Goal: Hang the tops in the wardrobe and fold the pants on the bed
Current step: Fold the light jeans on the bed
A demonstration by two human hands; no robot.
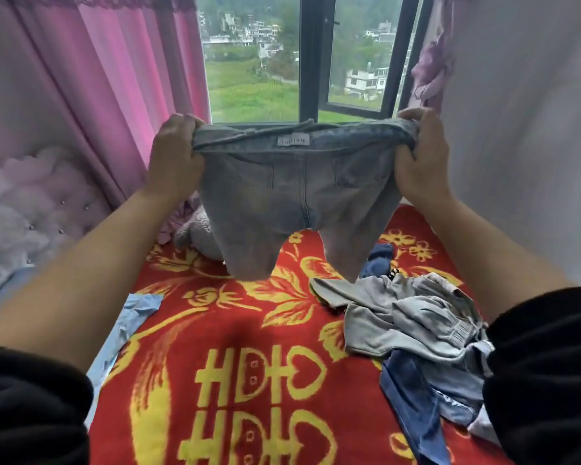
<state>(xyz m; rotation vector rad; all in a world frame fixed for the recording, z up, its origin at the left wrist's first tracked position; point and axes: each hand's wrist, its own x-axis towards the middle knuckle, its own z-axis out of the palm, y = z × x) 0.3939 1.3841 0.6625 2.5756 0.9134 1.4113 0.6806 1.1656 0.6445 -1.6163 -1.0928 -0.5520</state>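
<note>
Pale grey jeans [296,196] held up over the bed, waistband level and legs hanging free. My left hand [175,156] grips one end of the waistband, fingers curled round the bunched denim; my right hand [420,159] grips the other end the same way. I hold the two ends apart so the waistband is pulled flat and the legs drop side by side under their own weight. This shows me the seams and, as I judge it, readies the garment for folding leg onto leg. The leg ends hang just above the red and yellow blanket [249,330]; I cannot tell whether they brush it. The stretch of blanket directly below is where I would likely lay the jeans. To my right lies a heap of unsorted clothes [416,323] — grey on top, dark blue denim beneath. At my left, a light blue garment [128,323] lies along the blanket's edge. Behind the jeans a plush toy [195,229] sits near the pink curtain [114,78].
</note>
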